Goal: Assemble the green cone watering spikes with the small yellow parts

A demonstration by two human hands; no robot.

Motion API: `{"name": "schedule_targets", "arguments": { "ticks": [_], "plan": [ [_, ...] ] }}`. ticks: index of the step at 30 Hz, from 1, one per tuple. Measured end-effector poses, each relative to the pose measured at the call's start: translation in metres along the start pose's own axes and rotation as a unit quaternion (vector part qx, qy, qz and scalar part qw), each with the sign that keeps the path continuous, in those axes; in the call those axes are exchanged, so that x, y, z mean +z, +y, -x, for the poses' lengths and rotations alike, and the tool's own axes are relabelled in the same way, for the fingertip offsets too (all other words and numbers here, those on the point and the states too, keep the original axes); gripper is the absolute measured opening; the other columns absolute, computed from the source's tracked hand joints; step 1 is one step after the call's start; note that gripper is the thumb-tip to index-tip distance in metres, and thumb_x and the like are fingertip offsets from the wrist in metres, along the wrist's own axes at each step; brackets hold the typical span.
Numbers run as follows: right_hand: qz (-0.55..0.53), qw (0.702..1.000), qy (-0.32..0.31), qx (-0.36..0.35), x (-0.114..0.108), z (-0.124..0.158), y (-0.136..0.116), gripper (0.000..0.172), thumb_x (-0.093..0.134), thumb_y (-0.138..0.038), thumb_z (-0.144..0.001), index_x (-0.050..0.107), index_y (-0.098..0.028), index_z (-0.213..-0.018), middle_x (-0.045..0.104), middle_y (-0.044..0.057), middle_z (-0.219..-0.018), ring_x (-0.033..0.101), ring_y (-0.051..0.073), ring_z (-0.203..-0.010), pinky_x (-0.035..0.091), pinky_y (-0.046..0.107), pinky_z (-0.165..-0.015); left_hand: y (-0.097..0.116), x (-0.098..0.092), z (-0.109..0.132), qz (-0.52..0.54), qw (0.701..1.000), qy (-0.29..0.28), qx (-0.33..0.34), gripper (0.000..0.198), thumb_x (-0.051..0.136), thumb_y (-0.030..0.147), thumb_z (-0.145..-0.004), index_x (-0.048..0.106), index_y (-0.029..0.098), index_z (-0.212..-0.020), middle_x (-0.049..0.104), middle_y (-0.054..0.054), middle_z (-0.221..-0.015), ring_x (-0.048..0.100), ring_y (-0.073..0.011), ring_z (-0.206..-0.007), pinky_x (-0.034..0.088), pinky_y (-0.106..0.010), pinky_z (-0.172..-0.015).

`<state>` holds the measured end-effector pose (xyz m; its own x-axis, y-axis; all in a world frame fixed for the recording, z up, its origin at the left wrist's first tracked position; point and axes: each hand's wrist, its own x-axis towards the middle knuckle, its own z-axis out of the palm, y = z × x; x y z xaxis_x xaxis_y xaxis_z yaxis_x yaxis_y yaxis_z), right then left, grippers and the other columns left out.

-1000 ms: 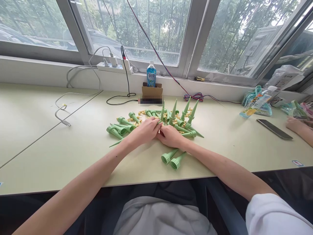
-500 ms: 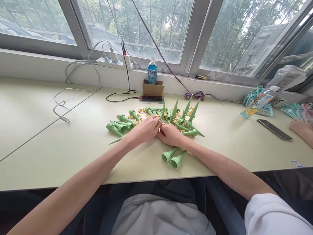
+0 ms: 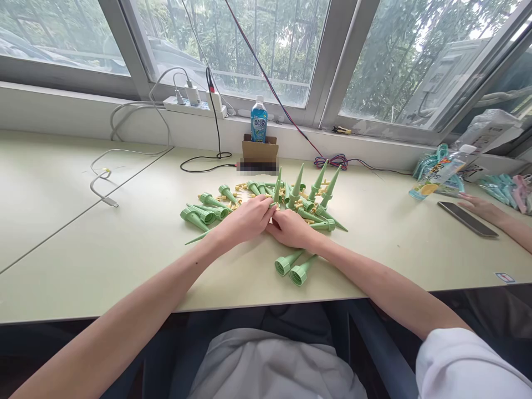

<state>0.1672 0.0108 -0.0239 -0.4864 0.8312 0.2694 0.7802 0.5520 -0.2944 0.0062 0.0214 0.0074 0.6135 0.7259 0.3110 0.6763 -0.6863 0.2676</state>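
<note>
My left hand (image 3: 246,220) and my right hand (image 3: 291,228) meet at the middle of a pale green table (image 3: 124,249), fingers curled together in a pinch. A thin green spike tip (image 3: 195,239) sticks out from under my left hand, so that hand grips a green cone spike. What my right hand holds is hidden. Around them lies a pile of green cone spikes (image 3: 208,208), some standing upright (image 3: 297,185), mixed with small yellow parts (image 3: 241,188). Two finished-looking green spikes (image 3: 295,267) lie nearer to me.
A cardboard box (image 3: 260,152) with a blue bottle (image 3: 258,119) stands by the window sill. A power strip (image 3: 193,104) and cables (image 3: 108,191) lie at the left. At the right are a phone (image 3: 467,219), packets (image 3: 436,174) and another person's hand (image 3: 482,206).
My hands have stayed together on the same spot. The other person's hand at the right has moved left, closer to the phone.
</note>
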Motion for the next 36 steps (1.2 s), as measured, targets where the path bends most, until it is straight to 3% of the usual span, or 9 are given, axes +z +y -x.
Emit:
{"name": "schedule_targets", "arguments": {
  "ticks": [11,23,31,36],
  "plan": [
    [0.011,1.000,0.001,-0.005,-0.0009,-0.0001,0.0002,0.029,0.048,-0.031,-0.096,0.059,-0.016,-0.074,0.064,0.005,-0.068,0.053,0.015,-0.059,0.031,0.027,-0.056,-0.0007,0.0022,0.0003,-0.022,1.000,-0.004,0.008,0.031,0.028,0.026,-0.099,0.050,0.017,-0.078,0.054,-0.008,-0.087,0.050,-0.0173,-0.068,0.040,-0.031,-0.065],
    [0.035,0.999,-0.017,0.001,-0.0074,0.0014,-0.0040,0.033,0.046,-0.032,-0.097,0.056,-0.016,-0.070,0.063,0.005,-0.067,0.052,0.014,-0.058,0.031,0.025,-0.055,0.0032,0.0011,0.0003,-0.056,0.998,-0.003,0.017,0.032,0.031,0.026,-0.100,0.056,0.014,-0.086,0.057,-0.010,-0.088,0.053,-0.0177,-0.068,0.040,-0.032,-0.066],
    [0.022,1.000,-0.007,0.019,-0.0041,0.0013,0.0005,0.027,0.043,-0.023,-0.094,0.058,-0.015,-0.074,0.066,0.008,-0.070,0.055,0.015,-0.058,0.034,0.025,-0.057,0.0018,0.0068,-0.0010,0.005,0.999,0.034,0.026,0.030,0.032,0.027,-0.100,0.052,0.016,-0.080,0.054,-0.007,-0.086,0.050,-0.0152,-0.068,0.041,-0.030,-0.066],
    [-0.045,0.999,0.022,0.020,-0.0050,0.0008,0.0011,0.022,0.043,-0.019,-0.092,0.059,-0.015,-0.077,0.067,0.008,-0.074,0.055,0.015,-0.059,0.038,0.024,-0.059,0.0032,0.0069,-0.0004,0.020,0.997,0.070,0.029,0.029,0.032,0.026,-0.100,0.049,0.018,-0.077,0.051,-0.005,-0.082,0.047,-0.0136,-0.064,0.039,-0.028,-0.061]
  ]
}}
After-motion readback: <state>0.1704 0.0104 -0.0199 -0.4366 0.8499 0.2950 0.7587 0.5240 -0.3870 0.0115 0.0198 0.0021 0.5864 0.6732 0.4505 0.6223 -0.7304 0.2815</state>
